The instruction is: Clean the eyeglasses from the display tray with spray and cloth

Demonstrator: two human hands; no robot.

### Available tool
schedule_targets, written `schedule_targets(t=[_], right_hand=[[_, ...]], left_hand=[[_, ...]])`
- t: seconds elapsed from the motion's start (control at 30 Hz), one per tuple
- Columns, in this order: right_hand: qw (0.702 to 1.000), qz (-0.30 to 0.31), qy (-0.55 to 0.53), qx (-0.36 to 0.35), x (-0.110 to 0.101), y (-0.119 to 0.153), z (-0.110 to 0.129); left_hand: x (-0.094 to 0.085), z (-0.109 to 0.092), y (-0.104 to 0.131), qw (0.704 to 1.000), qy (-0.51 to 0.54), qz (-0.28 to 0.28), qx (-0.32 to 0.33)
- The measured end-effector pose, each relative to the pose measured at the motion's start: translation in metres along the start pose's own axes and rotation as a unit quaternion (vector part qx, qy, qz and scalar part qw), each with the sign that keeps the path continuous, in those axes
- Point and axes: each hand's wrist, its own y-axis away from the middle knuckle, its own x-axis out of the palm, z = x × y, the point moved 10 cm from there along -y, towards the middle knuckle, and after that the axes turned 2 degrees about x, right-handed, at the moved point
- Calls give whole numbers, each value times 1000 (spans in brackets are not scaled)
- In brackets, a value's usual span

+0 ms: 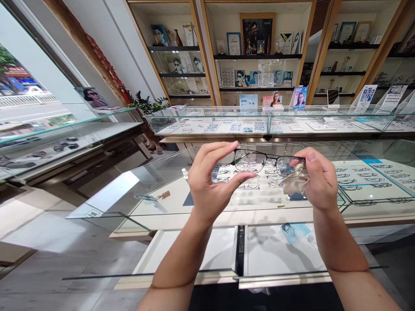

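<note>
A pair of eyeglasses (266, 155) with a thin black frame is held up over the glass counter. My right hand (320, 181) pinches its right end between thumb and fingers. Under those fingers hangs a crumpled beige cloth (295, 185), partly hidden by the hand. My left hand (209, 181) is at the other end, thumb and fingers spread wide around the left lens. Its upper fingertips come close to the frame's top corner; whether they touch it I cannot tell.
Below is a glass display counter (168, 172) with rows of eyeglasses inside. Two white drawers (191, 250) stand pulled out toward me, one with a blue picture card (295, 233). Another showcase (207, 116) runs behind, before wall shelves (259, 57). A side counter (74, 138) stands left.
</note>
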Motion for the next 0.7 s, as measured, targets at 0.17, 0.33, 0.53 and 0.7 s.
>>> schedule_targets(t=[0.17,0.33,0.53,0.7], right_hand=[[1000,-5,-23,3,0,0,-2],[1000,14,-17,17,5,-1,-5],[999,23,-26,22,7,-5,-8],[999,28,-39,16,8,-9,-8]], left_hand=[[4,6,3,999,18,19,-42],[6,14,5,994,55,21,-94],[6,17,5,985,128,2,-115],[4,19,4,976,188,-16,-108]])
